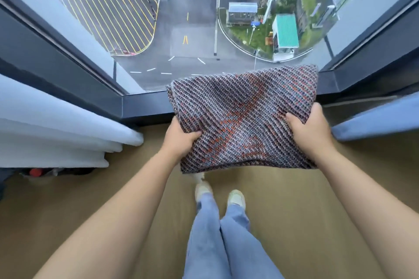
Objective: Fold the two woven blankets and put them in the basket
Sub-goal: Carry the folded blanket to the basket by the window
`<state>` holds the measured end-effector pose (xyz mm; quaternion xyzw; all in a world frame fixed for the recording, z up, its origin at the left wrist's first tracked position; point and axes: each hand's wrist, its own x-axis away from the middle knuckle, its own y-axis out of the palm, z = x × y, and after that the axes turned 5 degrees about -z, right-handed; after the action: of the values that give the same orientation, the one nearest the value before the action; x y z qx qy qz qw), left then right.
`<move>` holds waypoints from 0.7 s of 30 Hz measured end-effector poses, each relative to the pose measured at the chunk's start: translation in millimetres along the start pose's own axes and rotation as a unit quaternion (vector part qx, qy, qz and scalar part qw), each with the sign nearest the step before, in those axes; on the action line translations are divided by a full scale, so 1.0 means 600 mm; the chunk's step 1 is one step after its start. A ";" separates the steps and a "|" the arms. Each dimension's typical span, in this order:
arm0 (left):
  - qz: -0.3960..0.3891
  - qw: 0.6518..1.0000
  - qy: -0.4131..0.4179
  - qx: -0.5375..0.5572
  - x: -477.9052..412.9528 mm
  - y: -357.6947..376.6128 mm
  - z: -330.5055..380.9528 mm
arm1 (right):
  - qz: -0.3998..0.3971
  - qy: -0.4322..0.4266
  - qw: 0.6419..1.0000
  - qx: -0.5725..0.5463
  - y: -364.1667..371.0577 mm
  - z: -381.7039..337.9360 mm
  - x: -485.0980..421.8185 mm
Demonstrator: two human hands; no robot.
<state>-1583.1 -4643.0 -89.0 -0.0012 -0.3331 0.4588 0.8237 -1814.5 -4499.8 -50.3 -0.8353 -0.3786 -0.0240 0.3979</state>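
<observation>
Supporting surface: smooth tan floor (294, 210). Two pale cream shoes (204, 189) stand on it at centre. At far left, a white pleated fabric curtain (68, 133) reaches down to it, with dark, indistinct objects (56, 171) beside the hem.

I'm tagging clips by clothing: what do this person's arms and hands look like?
Both arms are bare as far as the frame shows, with no sleeves. The left hand and right hand have no gloves, and neither wrist carries a watch or bracelet. No ring shows on either thumb; the rest of each hand is mostly hidden.
</observation>
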 end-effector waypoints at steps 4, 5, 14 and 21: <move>0.003 1.000 -0.007 0.014 -0.183 0.037 -0.074 | 0.007 0.001 1.000 0.012 0.106 0.068 -0.143; 0.008 1.000 -0.006 0.007 -0.225 0.048 -0.102 | 0.012 0.005 1.000 0.018 0.138 0.092 -0.175; 0.077 0.995 -0.048 -0.048 -0.400 0.144 -0.433 | -0.038 0.052 0.995 0.070 0.427 0.342 -0.303; 0.067 0.976 -0.146 -0.145 -0.377 0.164 -0.568 | -0.145 -0.026 0.952 0.270 0.523 0.427 -0.286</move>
<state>-1550.6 -4654.0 -508.3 -0.0765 -0.5118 0.4551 0.7247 -1799.2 -4554.6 -486.8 -0.6333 -0.4980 0.0430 0.5909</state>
